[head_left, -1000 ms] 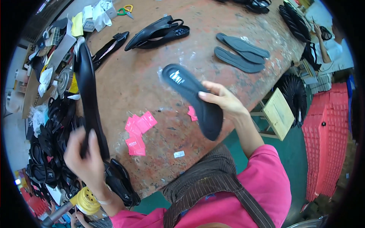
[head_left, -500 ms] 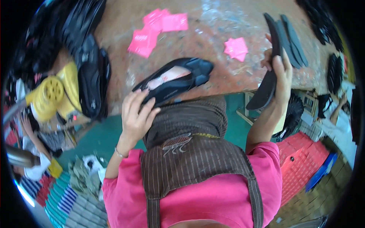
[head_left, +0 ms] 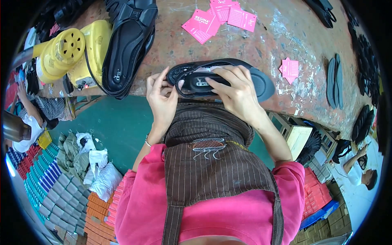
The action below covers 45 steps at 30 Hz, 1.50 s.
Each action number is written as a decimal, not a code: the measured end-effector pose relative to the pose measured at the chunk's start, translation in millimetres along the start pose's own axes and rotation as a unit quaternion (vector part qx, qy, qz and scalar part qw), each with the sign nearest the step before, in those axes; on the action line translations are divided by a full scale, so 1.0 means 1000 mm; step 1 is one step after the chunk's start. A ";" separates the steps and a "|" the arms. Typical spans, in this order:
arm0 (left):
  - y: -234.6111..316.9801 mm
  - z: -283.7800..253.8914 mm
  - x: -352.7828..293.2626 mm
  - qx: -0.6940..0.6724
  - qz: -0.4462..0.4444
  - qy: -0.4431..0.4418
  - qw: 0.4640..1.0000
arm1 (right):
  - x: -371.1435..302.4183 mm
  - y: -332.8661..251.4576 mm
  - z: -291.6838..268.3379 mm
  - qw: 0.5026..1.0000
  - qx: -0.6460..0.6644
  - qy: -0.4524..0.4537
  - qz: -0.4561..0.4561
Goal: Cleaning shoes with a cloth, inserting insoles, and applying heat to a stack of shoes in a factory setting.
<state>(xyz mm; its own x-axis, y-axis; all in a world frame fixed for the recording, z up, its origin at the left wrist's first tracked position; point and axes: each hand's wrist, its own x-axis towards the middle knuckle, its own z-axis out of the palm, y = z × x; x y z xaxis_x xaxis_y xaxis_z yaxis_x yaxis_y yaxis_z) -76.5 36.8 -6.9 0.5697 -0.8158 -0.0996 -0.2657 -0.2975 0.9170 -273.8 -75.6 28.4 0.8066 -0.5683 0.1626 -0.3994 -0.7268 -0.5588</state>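
Note:
A black shoe point(head_left: 185, 66) lies across the near table edge in front of me. Inside it is a black insole point(head_left: 199, 83) with a pale printed mark. One broad, rounded dark end shows to the right of my right hand; whether it belongs to the insole or the shoe I cannot tell. My left hand point(head_left: 161, 96) grips the shoe's left end, thumb and fingers on either side of the rim. My right hand point(head_left: 239, 90) is bent over the middle of the insole, fingers reaching into the opening. The palm sides of its fingers are hidden.
Black sandals point(head_left: 128, 49) stand beside a yellow machine point(head_left: 87, 53) on the left. Pink cards point(head_left: 204, 24) lie at the back, with a smaller pink stack point(head_left: 289, 69) to the right. Two grey insoles point(head_left: 334, 81) lie farther right. A co-worker point(head_left: 359, 171) is at the far right.
My right hand has brought the black insole left and down into the shoe. My left hand has gone from resting on the shoe to gripping its end. The view has shifted.

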 end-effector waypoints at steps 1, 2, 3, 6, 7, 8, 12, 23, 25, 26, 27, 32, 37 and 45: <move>0.000 0.001 0.001 -0.011 0.006 -0.006 1.000 | 0.006 -0.002 0.007 0.999 0.031 0.016 0.005; -0.002 0.000 0.001 0.002 0.010 -0.010 1.000 | 0.011 -0.003 0.014 0.997 0.063 0.032 0.010; -0.003 -0.001 0.001 0.002 0.008 -0.009 1.000 | 0.016 -0.004 0.019 0.998 0.063 0.030 0.009; -0.010 0.000 0.003 -0.030 -0.005 -0.011 0.999 | 0.025 -0.005 0.033 0.995 0.090 0.037 0.026; -0.012 0.000 0.005 -0.031 -0.001 -0.004 1.000 | 0.026 -0.004 0.035 0.995 0.090 0.034 0.025; -0.014 0.001 0.006 -0.031 0.002 0.003 1.000 | 0.027 -0.004 0.036 0.995 0.091 0.031 0.030; -0.017 0.004 0.009 -0.056 -0.015 0.012 0.998 | 0.029 -0.003 0.043 0.996 0.077 0.020 0.039; -0.022 0.005 0.029 -0.064 -0.026 0.004 0.998 | 0.030 0.000 0.049 0.988 0.097 -0.071 -0.095; -0.020 0.005 0.031 -0.041 -0.011 0.008 0.999 | 0.033 -0.004 0.048 0.989 0.043 -0.099 -0.100; -0.019 0.005 0.031 -0.016 0.004 0.018 1.000 | 0.032 -0.009 0.045 0.988 0.027 -0.138 -0.067; -0.019 0.005 0.032 -0.018 0.004 0.016 1.000 | 0.028 -0.012 0.042 0.988 0.024 -0.138 -0.065; -0.009 0.004 0.035 -0.019 -0.030 -0.010 0.999 | 0.011 -0.023 0.032 0.994 -0.080 -0.058 0.046; 0.009 0.006 0.015 0.008 -0.125 -0.078 0.989 | 0.011 0.010 0.017 0.975 -0.146 0.130 0.108; 0.041 0.030 -0.041 0.201 0.348 -0.240 0.884 | 0.028 0.032 -0.036 0.929 0.095 0.265 0.241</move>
<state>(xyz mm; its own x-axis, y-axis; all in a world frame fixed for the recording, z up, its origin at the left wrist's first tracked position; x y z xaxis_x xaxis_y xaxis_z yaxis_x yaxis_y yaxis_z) -133.6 43.1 23.3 -0.2104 -0.9585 0.1925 -0.7315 0.2850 0.6194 -279.4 -128.6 44.8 0.2060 -0.9566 0.2060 -0.5335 -0.2863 -0.7959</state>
